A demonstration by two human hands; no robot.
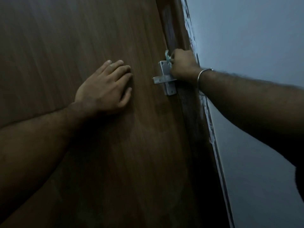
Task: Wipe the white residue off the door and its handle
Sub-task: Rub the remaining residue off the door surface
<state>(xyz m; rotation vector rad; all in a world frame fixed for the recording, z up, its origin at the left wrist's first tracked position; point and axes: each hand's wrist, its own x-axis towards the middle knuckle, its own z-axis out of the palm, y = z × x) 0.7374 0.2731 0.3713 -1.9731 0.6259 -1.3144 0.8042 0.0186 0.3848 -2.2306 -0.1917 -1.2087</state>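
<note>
1. The door (pixel 82 38) is dark brown wood grain and fills the left and centre of the view, tilted by the camera angle; the light is dim.
2. The left hand (pixel 105 86) lies flat on the door panel, fingers straight and slightly spread, palm against the wood, holding nothing.
3. Just to the right of that hand, near the door's edge, sits the handle (pixel 165 76), a silvery metal latch with a screwed plate and a bar sticking out to the left (its right part is hidden behind the other hand).
4. The right hand (pixel 182 66) is curled into a fist at the upper right of the handle, fingers closed round a small pale green cloth (pixel 167 57), which bunches out of the top of the fist and touches the top of the metal plate.
5. A thin metal bangle (pixel 204 71) circles the right wrist.
6. The door frame (pixel 174 30) runs along the door's right edge, a darker brown strip.
7. Beyond it stands a grey-blue wall (pixel 255 46), and white smears (pixel 191 33) mark the line where frame and wall meet, above and below the right arm.
8. Whether any white residue lies on the handle itself cannot be told in this light.
</note>
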